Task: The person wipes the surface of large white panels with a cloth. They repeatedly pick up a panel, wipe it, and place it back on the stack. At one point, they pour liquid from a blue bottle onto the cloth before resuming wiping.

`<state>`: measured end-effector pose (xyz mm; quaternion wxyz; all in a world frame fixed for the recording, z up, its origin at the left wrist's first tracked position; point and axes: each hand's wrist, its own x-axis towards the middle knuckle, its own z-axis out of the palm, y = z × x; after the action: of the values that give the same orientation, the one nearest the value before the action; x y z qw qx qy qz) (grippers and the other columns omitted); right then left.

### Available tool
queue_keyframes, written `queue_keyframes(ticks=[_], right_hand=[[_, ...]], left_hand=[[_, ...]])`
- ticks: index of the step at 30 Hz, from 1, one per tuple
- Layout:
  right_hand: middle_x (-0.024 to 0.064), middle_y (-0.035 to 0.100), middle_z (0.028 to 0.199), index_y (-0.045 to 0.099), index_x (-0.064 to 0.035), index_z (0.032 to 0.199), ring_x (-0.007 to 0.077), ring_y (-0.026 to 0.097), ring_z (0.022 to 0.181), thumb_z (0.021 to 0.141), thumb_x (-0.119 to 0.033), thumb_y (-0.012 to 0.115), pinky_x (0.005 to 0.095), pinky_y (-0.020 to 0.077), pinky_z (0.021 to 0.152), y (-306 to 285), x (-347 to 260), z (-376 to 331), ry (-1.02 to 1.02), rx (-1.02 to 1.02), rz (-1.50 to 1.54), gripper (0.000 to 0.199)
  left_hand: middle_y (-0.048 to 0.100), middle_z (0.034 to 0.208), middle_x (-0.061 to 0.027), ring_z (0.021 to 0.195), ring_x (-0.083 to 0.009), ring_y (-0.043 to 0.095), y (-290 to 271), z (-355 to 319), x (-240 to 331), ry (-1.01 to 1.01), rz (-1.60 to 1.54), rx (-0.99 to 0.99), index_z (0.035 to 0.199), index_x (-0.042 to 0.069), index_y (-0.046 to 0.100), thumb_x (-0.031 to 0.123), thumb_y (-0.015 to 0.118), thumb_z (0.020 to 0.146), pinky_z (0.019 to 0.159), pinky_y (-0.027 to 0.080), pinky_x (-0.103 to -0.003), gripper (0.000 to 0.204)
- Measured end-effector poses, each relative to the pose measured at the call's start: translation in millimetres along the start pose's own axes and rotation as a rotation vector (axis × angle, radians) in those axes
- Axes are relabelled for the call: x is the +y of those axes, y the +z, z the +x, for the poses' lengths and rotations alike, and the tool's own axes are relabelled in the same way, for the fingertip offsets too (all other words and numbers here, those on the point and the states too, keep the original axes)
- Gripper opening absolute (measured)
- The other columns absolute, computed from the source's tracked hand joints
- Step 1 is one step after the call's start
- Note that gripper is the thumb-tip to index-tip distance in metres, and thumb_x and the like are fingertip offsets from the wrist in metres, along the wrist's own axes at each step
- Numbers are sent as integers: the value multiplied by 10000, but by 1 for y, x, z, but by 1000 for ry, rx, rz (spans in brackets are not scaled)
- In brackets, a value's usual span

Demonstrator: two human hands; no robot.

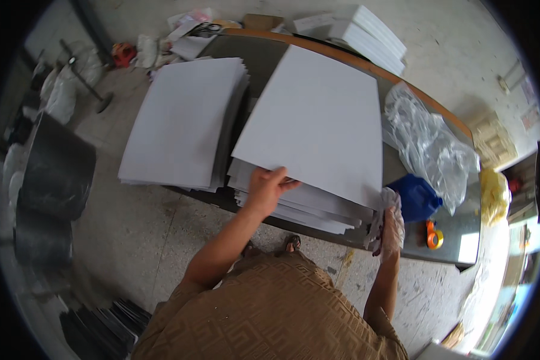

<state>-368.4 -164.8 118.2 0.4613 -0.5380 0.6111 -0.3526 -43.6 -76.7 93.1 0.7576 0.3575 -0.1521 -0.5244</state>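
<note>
My left hand [267, 186] grips the near edge of the top white sheet [318, 120] and lifts it off a tall stack of white sheets [306, 210] on the table. My right hand [390, 225], in a thin clear plastic glove, holds a crumpled rag [378, 231] at the stack's near right corner, touching the raised sheet's corner. A second stack of white sheets [183, 120] lies to the left of the first, fanned a little at its edges.
The dark table with a wooden rim [414, 87] also holds crumpled clear plastic [429, 144], a blue jug [415, 197], an orange tape roll [434, 235] and white foam boards [366, 33] at the back. Black cylinders [57, 174] stand on the floor at left.
</note>
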Motion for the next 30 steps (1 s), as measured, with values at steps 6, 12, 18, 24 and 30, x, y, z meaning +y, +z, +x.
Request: queue_keyframes(ticks=[6,12,18,24,30], right_hand=[[78,675,960,539,-43,1351,151,642,796,1009,-448,500,269,537,679,-16,-6,13,-91,-31,523,532],[163,630,1135,468,-6,1371,259,641,1002,994,-410,512,372,555,868,29,-62,3,-81,-404,784,554],[201,545,1156,432,34,1371,284,575,1032,959,-288,587,407,533,912,100,-85,40,215,-981,1289,546],[192,516,1129,387,85,1362,226,542,957,916,-106,580,384,537,865,161,-113,46,269,-1272,1084,522],[134,623,935,529,31,1268,228,605,832,886,-195,664,361,554,804,203,-149,22,-392,-726,-303,464]], left_hand=[[658,1000,-105,900,-243,697,-13,-20,53,188,-47,107,1043,11,597,38,583,915,770,643,-432,132],[684,887,-103,787,-207,686,-203,-62,166,388,326,225,930,-10,663,30,570,934,750,607,-385,101],[635,1074,-124,922,-237,658,-307,-71,215,313,297,500,1201,-65,562,39,550,960,831,594,-377,263],[623,1094,-160,925,-254,668,-366,-60,206,198,373,587,1204,-95,532,59,553,967,840,607,-348,284],[656,1015,-153,870,-236,694,-355,-64,226,9,519,575,1165,-95,555,90,569,970,739,615,-289,269]])
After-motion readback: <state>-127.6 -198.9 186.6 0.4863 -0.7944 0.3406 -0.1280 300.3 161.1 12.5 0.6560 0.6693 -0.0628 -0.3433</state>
